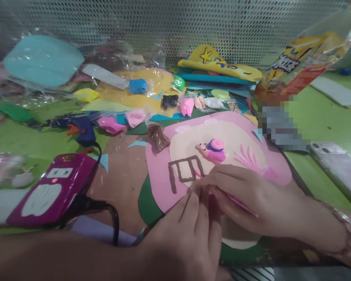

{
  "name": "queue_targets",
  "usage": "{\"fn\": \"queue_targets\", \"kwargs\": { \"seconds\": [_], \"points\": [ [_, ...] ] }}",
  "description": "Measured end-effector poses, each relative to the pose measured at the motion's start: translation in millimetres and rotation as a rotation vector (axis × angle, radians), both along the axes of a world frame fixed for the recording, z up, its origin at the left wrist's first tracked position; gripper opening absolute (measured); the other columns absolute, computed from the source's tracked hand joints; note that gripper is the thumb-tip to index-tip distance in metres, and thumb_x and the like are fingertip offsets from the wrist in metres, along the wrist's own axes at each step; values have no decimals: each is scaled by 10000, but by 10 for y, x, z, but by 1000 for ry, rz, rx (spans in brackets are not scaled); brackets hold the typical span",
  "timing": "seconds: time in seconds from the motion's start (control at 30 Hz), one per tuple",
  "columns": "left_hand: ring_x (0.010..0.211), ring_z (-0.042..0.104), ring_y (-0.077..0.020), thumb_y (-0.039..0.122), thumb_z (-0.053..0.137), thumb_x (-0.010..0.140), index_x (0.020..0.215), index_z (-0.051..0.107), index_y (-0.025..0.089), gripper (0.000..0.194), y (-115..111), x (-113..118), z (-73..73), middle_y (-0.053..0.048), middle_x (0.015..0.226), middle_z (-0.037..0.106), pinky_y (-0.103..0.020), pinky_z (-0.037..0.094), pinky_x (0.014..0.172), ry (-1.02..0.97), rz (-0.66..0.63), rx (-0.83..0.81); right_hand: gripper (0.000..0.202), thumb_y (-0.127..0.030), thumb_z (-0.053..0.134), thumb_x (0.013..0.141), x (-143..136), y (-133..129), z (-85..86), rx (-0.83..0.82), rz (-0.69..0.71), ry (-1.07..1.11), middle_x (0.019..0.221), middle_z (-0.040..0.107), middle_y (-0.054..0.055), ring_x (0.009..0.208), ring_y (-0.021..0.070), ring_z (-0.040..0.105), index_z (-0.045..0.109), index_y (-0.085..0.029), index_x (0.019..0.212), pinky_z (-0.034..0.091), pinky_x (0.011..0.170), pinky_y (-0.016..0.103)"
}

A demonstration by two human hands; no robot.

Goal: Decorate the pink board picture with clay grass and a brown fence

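Clay picture half built on our pink foam board (160,171): snail (212,150) and pink plant (248,158) done, brown frame (185,168) unfinished; our right hand (251,203) pinches a pink tool (240,203); our left hand (190,230), fingers pressed together, steadies a brown strip at the frame.

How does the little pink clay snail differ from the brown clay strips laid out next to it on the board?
The pink clay snail is a rounded, raised figure with a purple spiral shell; the brown clay strips are thin and flat, forming box outlines. The snail lies clear of both hands, while the strips end right by the left hand and right hand, which holds a thin pink stick. Both sit on the beige foam panel.
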State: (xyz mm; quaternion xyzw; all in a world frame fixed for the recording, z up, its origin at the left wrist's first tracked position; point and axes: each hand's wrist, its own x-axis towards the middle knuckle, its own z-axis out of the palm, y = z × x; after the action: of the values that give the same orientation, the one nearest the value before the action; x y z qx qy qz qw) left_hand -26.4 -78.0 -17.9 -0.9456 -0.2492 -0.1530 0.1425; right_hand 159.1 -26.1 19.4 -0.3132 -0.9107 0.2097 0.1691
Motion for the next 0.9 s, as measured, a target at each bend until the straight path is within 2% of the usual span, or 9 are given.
{"fn": "queue_targets", "kwargs": {
  "seconds": [0.13,0.27,0.43,0.5,0.6,0.73,0.9],
  "points": [
    [996,625,-333,494,415,879,1063,595,-10,566,6,3,31,-238,1066,649,-387,491,855,7,-18,-11,212,-102,387,872,4,-7,-3,8,-29,6,828,624,91,786,177,592,587,-155,825,523,667,303],
    [989,627,-332,466,443,872,1108,572,-31,565,12,10,22,-245,1073,644,-407,487,867,-5,-18,-21,178,-122,417,874,12,0,-10,-15,-2,1,819,626,79,751,162,592,591,-152,852,519,637,280],
    [1049,597,-353,527,421,875,1092,584,-9,601,8,5,-1,-247,1111,627,-420,486,871,48,-44,-34,181,-104,409,894,24,58,-55,85,-97,91,883,643,94,824,177,598,585,-137,926,512,690,302],
    [1040,603,-342,528,423,877,1106,580,-1,597,5,1,-9,-233,1111,633,-424,478,881,42,-41,-43,189,-95,420,889,25,74,-72,129,-75,71,922,640,110,884,190,596,582,-123,983,515,742,317],
    [1028,605,-343,532,411,880,1116,573,-10,613,9,3,-21,-235,1114,631,-432,478,870,36,-42,-49,244,-91,421,878,25,88,-91,234,-29,47,1017,631,146,1010,215,569,561,-96,1078,505,841,350],
    [1036,600,-356,522,394,889,1116,570,-17,611,21,19,-24,-239,1095,638,-444,475,859,30,-63,-48,433,-116,458,833,14,125,-130,324,-38,-42,1155,598,213,1119,286,536,457,-7,1252,484,902,445],
    [1028,606,-350,537,407,878,1105,586,5,606,12,37,-20,-212,1076,654,-431,487,854,17,-36,-44,475,-119,480,803,-16,153,-215,335,-6,-127,1144,613,208,1136,314,534,461,-18,1266,476,911,474]
  ]
}}
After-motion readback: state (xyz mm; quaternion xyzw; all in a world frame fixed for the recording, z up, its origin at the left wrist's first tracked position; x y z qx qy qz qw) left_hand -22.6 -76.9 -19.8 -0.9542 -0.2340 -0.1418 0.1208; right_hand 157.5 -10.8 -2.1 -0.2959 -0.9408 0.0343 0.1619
